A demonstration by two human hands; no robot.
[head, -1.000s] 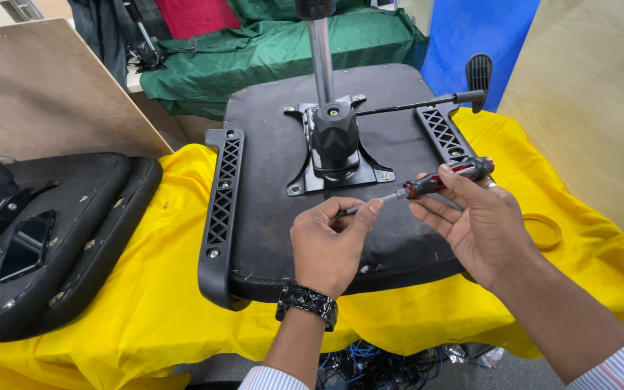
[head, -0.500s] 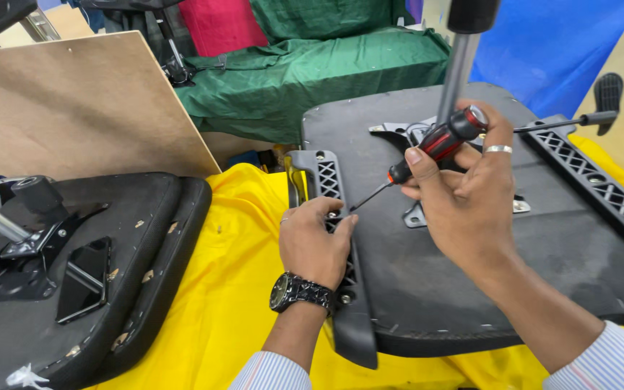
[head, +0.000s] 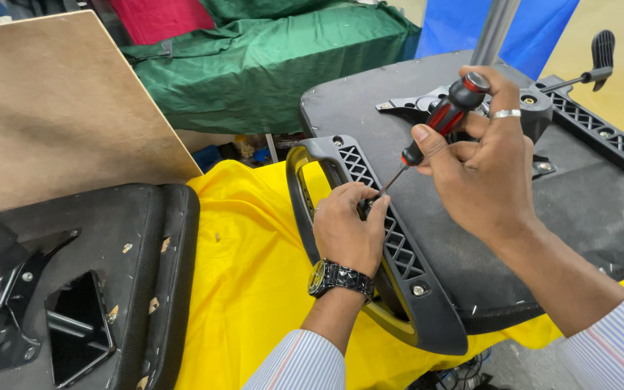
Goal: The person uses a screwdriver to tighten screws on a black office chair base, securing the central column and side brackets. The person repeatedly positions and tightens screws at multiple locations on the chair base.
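While the right hand (head: pixel 489 170) keeps its fingers (head: pixel 435 144) clamped around the red-and-black handle of a screwdriver (head: pixel 438 119), the thin metal shaft slants down and to the left from that grip, its tip meeting the fingertips of the left hand (head: pixel 344 231). A silver ring sits on one finger of the right hand. The left hand's fingers (head: pixel 373 209) are curled together, pinching at the point where the tip lands; whether a screw sits between them cannot be told. Directly under those fingers lies the black plastic armrest bracket (head: pixel 391 253) with its lattice of diamond-shaped openings, running along the near edge of the upturned chair seat base (head: pixel 471 253). A screw head shows in the bracket just below the left hand, toward the wrist, where a dark metal wristwatch (head: pixel 337 278) is worn. Both forearms end in striped shirt cuffs.

Behind the right hand's knuckles the black metal seat mechanism (head: pixel 536 108) is fixed to the base, with a grey gas-lift column (head: pixel 492 29) rising from it and a lever with a paddle tip (head: pixel 597 58) reaching off to the right. Beneath everything spreads a yellow cloth (head: pixel 254 267). Well to the left of the left hand rests another black chair seat (head: pixel 110 274), underside up. Farther off lean a brown board (head: pixel 59 108) and a green cloth bundle (head: pixel 276 65).
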